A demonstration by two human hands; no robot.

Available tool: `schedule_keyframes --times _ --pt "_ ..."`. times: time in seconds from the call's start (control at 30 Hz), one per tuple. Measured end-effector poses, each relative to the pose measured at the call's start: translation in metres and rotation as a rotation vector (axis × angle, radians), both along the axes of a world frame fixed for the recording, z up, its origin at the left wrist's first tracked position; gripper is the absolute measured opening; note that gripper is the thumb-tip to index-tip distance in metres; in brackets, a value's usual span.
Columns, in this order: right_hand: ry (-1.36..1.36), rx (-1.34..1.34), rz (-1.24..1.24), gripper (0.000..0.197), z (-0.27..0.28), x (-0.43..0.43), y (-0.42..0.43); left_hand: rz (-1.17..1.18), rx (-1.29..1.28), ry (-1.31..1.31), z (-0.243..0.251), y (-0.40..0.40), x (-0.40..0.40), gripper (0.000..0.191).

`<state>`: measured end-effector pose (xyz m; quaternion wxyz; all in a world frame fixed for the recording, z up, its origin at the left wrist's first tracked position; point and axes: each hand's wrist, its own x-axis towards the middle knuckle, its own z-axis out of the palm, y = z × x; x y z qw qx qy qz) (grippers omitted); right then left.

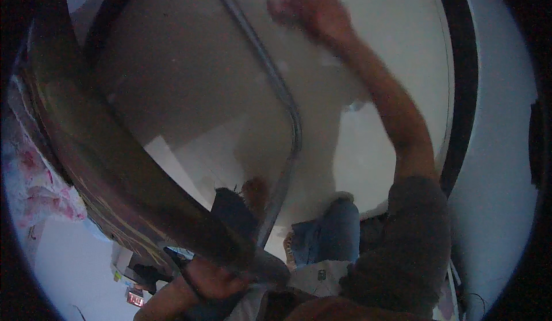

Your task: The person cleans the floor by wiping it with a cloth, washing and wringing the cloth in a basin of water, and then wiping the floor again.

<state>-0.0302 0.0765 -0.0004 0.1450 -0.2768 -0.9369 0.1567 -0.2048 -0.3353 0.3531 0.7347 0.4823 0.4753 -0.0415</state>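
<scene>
My right arm stretches forward over the pale floor [366,140], and my right hand [319,13] is blurred by motion near the top. I cannot make out whether its fingers hold anything. At the lower left, my left hand [215,278] is curled beside the near end of a long, dark olive-brown padded edge [142,178]. Whether it grips that edge or only rests there is unclear. A thin grey metal tube [276,79] with a bend runs across the middle of the view.
Dark skirting [465,84] follows the base of a bluish wall [500,105] on the right. My jeans-clad leg [332,230] is below. Pink-patterned cloth [43,191] lies far left. A small red-lit display [135,297] sits at the lower left.
</scene>
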Motion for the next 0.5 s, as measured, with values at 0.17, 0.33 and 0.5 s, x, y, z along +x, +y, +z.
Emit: schedule_keyframes --times 0.17,0.33,0.5 --pt "-0.189 -0.702 0.069 0.024 0.034 0.141 -0.237 -0.027 0.274 0.130 0.012 0.050 0.010 0.034" --pt "-0.069 -0.707 0.042 0.030 0.045 0.152 -0.155 -0.062 0.632 0.135 0.009 0.088 0.022 0.035" --pt "0.283 -0.916 -0.306 0.029 0.076 0.060 0.121 -0.175 0.621 0.169 0.008 0.080 0.031 0.036"
